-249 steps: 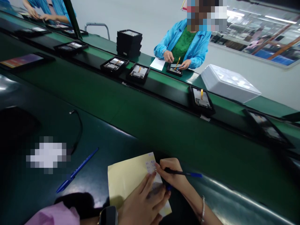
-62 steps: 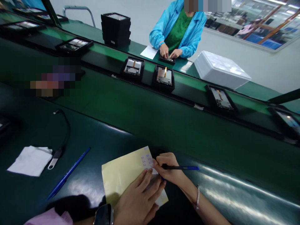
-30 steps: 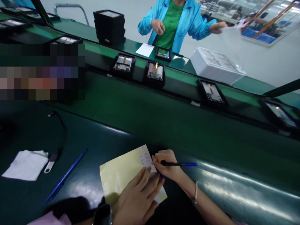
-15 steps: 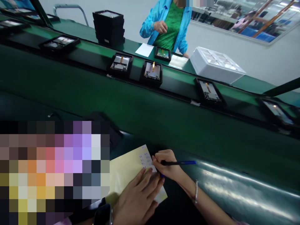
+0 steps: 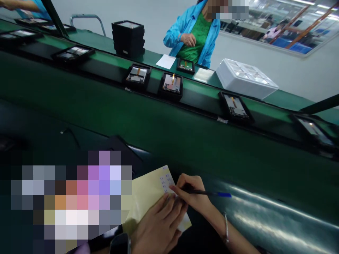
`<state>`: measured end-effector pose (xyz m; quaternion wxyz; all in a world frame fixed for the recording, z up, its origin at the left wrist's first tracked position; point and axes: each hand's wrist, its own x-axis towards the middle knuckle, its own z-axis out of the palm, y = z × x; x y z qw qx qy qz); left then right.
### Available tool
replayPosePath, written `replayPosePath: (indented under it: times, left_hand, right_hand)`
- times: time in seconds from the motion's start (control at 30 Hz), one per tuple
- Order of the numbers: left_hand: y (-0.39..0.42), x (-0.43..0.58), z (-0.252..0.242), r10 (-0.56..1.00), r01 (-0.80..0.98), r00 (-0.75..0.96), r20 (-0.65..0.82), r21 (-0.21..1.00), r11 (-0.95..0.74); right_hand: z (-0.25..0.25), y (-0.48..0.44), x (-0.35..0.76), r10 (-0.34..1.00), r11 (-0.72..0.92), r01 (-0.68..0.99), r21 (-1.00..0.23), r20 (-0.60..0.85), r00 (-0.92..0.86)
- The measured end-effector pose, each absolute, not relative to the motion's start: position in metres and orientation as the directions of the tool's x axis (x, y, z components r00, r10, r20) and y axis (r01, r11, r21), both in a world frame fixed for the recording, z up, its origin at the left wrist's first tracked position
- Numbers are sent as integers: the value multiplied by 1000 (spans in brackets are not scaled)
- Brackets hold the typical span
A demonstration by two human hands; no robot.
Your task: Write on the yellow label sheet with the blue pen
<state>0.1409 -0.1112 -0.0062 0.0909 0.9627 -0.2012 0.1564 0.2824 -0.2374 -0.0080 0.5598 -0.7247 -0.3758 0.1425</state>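
A pale yellow sheet (image 5: pixel 144 190) lies tilted in front of me, with rows of small blue marks near its upper right edge. My left hand (image 5: pixel 160 224) rests flat across its lower right part, fingers stretched out and holding nothing. At the sheet's right edge, my right hand (image 5: pixel 194 195) is closed around a dark pen (image 5: pixel 208 192) with a blue end that points right. The pen's writing tip is hidden behind my fingers. My two hands are touching or nearly so.
Beyond the green ledge (image 5: pixel 148 116), several black trays with electronic parts (image 5: pixel 171 84) line a dark conveyor (image 5: pixel 198 97). A stack of black trays (image 5: pixel 128 40), a white foam box (image 5: pixel 246 79) and a person in a blue jacket (image 5: pixel 193 35) are behind it. Pixelation covers the lower left.
The view has shifted slightly, so the whole scene sits lower. My right hand and the pen have moved a little relative to the sheet; my left hand stays on it.
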Motion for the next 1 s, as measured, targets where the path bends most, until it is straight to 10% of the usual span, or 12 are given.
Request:
replayPosePath:
  times: [1.0]
  left_hand:
    - [-113, 140, -13, -369, -425, 875, 315, 132, -895]
  right_hand:
    - [-8, -240, 285, 781, -42, 484, -874, 273, 562]
